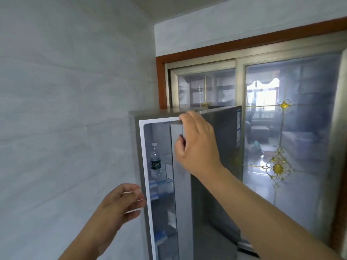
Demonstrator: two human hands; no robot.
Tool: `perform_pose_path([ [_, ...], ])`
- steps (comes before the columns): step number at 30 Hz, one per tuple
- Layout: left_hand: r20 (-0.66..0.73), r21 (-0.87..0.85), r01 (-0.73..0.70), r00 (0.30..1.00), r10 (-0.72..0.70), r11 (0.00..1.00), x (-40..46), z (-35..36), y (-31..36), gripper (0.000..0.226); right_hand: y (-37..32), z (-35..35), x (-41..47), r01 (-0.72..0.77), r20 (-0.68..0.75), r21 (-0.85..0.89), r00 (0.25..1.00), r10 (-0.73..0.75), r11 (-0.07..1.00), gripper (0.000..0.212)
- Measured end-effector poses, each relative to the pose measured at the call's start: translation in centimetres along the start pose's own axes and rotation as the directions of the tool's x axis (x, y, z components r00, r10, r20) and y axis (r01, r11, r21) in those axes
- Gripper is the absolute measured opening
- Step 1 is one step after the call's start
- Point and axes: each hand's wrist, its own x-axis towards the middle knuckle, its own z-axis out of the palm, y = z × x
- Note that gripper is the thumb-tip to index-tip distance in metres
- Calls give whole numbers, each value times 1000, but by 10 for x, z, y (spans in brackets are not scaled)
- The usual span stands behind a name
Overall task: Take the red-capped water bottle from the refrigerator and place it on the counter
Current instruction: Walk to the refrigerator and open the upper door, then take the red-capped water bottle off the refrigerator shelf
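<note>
The right hand [197, 145] gripped the refrigerator door [217, 166] edge, fingers curled round it; the left hand [120, 201] hung loosely curled, empty. The bottle [155, 160], cap colour unclear, stood on the upper shelf; swinging the door wider would clear the reach.

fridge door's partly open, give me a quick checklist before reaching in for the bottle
1. Door wide enough for an arm: not ok, the gap is narrow.
2. Right hand gripping the door's top edge: ok.
3. Left hand free, near the opening: ok.
4. Bottle in sight, upright on a shelf: ok.
5. Cap is red: not ok, it looks pale.
6. Counter has room: cannot tell, out of view.
</note>
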Motion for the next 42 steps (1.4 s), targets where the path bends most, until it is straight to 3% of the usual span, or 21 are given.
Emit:
perform_pose_path([
  [4, 81, -9, 11, 997, -10, 1000, -16, 25, -5, 21, 18, -55, -16, -68, -90, 16, 994, 70, 998, 45],
  [12, 117, -63, 35, 993, -28, 997, -38, 90, -10, 14, 85, -154, -39, -215, -192, 93, 954, 230, 972, 32],
  [19, 108, -89, 3, 994, 7, 996, -37, 183, -12, 12, 176, -221, -52, -277, -196, 135, 934, 300, 951, 22],
  [21, 111, -111, -8, 994, 21, 994, -41, 218, -11, 24, 203, -239, -54, -273, -188, 154, 935, 300, 950, 22],
  [25, 119, -120, -19, 992, 34, 993, -47, 276, -16, 74, 258, -270, -55, -293, -145, 190, 936, 322, 937, 18],
  [29, 124, -140, -31, 991, 48, 990, -48, 313, -24, 72, 309, -295, -53, -288, -112, 185, 944, 311, 940, 28],
  [33, 121, -112, -32, 992, 45, 993, -45, 338, -21, 71, 356, -311, -55, -294, -35, 13, 955, 295, 956, 35],
  [38, 99, -106, -30, 994, 41, 994, -41, 349, -16, 50, 396, -317, -52, -410, -28, -4, 912, 410, 912, 33],
  [42, 81, -85, -35, 996, 42, 996, -36, 345, -14, 65, 427, -319, -49, -507, 14, 9, 862, 507, 862, 52],
])
